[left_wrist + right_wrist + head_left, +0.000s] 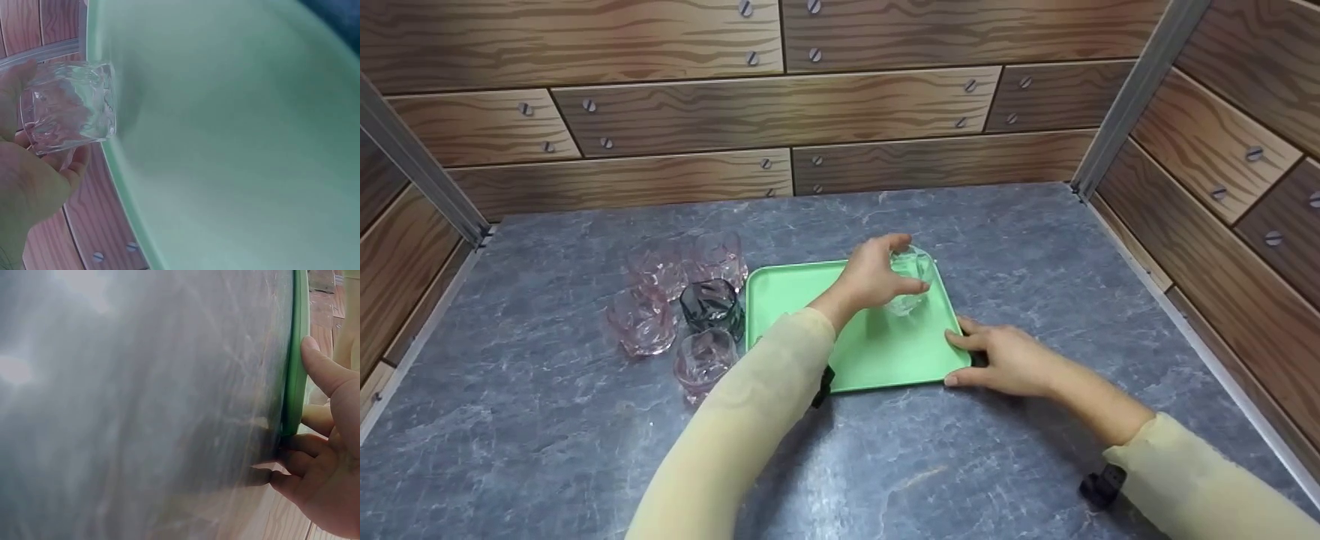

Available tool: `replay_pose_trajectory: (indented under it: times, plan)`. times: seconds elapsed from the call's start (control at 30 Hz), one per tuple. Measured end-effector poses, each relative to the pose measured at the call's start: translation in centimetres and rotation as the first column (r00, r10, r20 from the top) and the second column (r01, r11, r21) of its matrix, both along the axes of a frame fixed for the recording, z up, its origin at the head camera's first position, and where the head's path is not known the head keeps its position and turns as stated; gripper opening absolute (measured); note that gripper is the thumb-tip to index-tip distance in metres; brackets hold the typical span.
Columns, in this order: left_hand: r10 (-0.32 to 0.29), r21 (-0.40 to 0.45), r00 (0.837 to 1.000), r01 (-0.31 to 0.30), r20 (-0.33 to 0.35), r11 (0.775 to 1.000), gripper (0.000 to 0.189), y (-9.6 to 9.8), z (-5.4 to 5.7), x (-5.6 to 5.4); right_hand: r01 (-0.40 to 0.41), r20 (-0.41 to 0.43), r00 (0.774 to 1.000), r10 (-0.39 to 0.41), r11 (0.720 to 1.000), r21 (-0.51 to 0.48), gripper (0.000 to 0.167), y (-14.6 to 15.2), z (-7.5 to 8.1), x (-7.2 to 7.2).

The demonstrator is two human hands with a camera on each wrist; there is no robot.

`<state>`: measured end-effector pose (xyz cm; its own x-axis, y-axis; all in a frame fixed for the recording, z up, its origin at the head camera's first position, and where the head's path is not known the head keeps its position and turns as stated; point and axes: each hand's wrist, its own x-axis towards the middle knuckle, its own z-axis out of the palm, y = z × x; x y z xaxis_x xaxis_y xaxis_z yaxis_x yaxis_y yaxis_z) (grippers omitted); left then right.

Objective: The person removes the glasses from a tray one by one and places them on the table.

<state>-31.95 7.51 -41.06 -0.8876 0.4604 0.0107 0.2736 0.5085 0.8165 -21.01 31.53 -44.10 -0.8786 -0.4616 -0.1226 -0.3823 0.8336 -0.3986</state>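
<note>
A clear glass tumbler point(911, 281) is in the grip of my left hand point(874, 274), thumb on one side and fingers on the other. It is over the right back part of the green tray point(885, 352). In the left wrist view the tumbler point(73, 107) has its base close to the tray's surface; whether it touches cannot be told. My right hand point(1009, 360) holds the tray's near right corner, thumb at the front edge and fingers along the right side. From the right wrist view, the thumb point(323, 368) presses the green rim point(298, 354).
Left of the tray stand several pink-tinted tumblers point(641, 322) and one dark grey tumbler point(712, 307), close to the tray's left rim. All rest on a grey marbled tabletop point(547, 435). Wood-patterned walls point(697, 112) enclose the back and sides.
</note>
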Motion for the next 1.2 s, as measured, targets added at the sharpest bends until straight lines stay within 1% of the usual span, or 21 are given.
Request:
replay_pose_trajectory:
  times: [0.1,0.2,0.43,0.67,0.77,0.87,0.93,1.03,1.2]
  plan:
    - [-0.017,-0.011,1.000,0.017,-0.009,1.000,0.083,-0.6,0.8,0.4,0.001,0.003,1.000,-0.001,1.000,0.002,0.087,0.0,0.0,-0.1]
    - [-0.037,-0.014,0.999,0.037,-0.028,0.999,0.082,-1.2,1.9,1.0,0.004,0.011,1.000,-0.004,1.000,0.006,0.087,0.1,0.0,-0.1]
    - [-0.086,-0.003,0.994,0.086,-0.063,0.996,0.081,-2.7,4.9,2.4,0.012,0.023,1.000,-0.012,1.000,0.004,0.088,0.5,-0.2,-0.1]
    - [-0.117,0.008,0.986,0.118,-0.116,0.993,0.081,-5.0,7.8,4.1,0.008,0.011,1.000,-0.008,1.000,0.000,0.089,0.6,-0.3,-0.1]
    - [-0.113,0.034,0.984,0.118,-0.139,0.992,0.083,-6.4,8.7,4.6,0.008,0.012,1.000,-0.008,1.000,-0.002,0.089,0.5,-0.2,-0.1]
    - [-0.096,0.089,0.985,0.110,-0.146,0.990,0.084,-8.0,9.5,5.2,0.003,0.008,1.000,-0.003,1.000,-0.004,0.089,0.4,-0.2,-0.2]
    - [-0.084,0.134,0.987,0.103,-0.139,0.986,0.084,-9.2,10.0,5.5,-0.003,-0.003,1.000,0.003,1.000,-0.005,0.088,0.4,-0.1,-0.2]
    - [-0.060,0.178,0.991,0.081,-0.123,0.981,0.086,-11.0,10.7,6.1,-0.009,-0.011,1.000,0.009,1.000,-0.004,0.089,0.2,-0.1,-0.1]
    - [-0.018,0.176,0.992,0.040,-0.123,0.984,0.086,-14.1,11.7,7.3,-0.009,-0.010,1.000,0.009,1.000,0.001,0.089,-0.1,0.0,-0.1]
